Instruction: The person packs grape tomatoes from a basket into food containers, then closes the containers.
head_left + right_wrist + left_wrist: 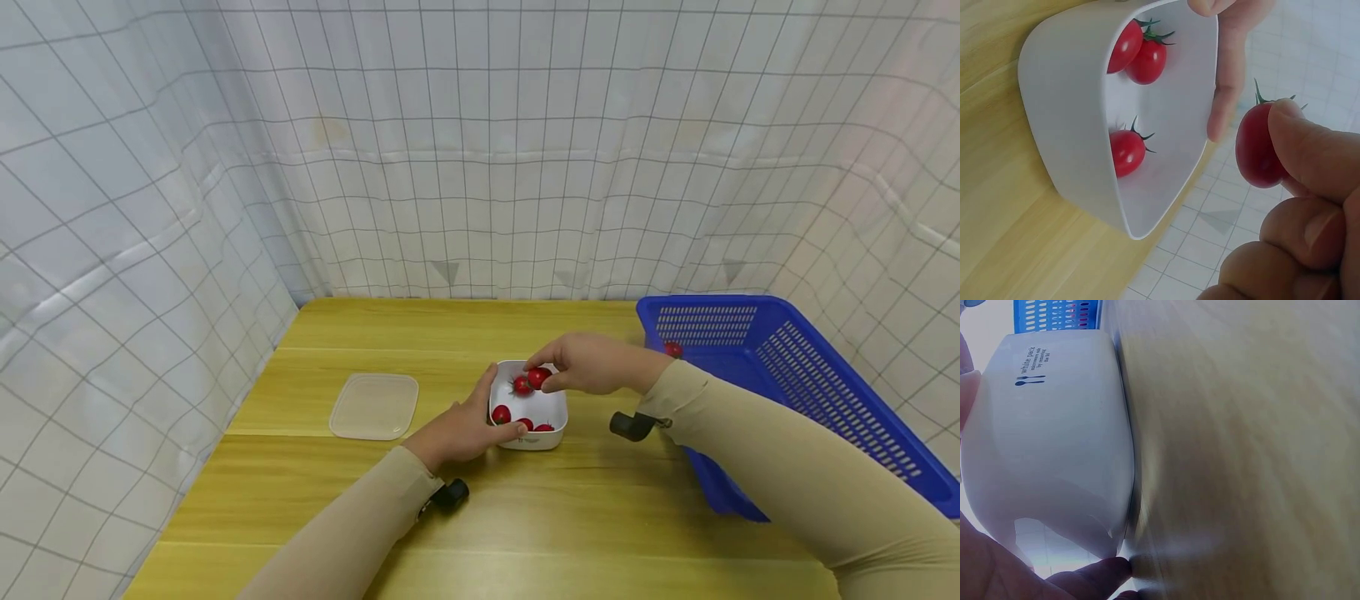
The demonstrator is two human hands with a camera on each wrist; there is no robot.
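My left hand [463,427] holds a white plastic container [534,442] on the table, with its thumb over the near rim and its fingers against the left side. Several red cherry tomatoes with green stems lie inside, one of them [1127,153] by itself against the wall. Above the container's far right part, my right hand [592,363] pinches another cherry tomato [1257,150] between thumb and fingers, its stem upward in the right wrist view. Printed lettering and a small cutlery mark show on the container's outer wall in the left wrist view.
A translucent square lid [374,407] lies flat on the wooden table [525,533] to the left. At the right stands a blue slotted basket [705,300] with a cherry tomato [672,349] showing inside, partly behind my right arm. Grid-patterned white curtains [480,167] surround the table's back and sides.
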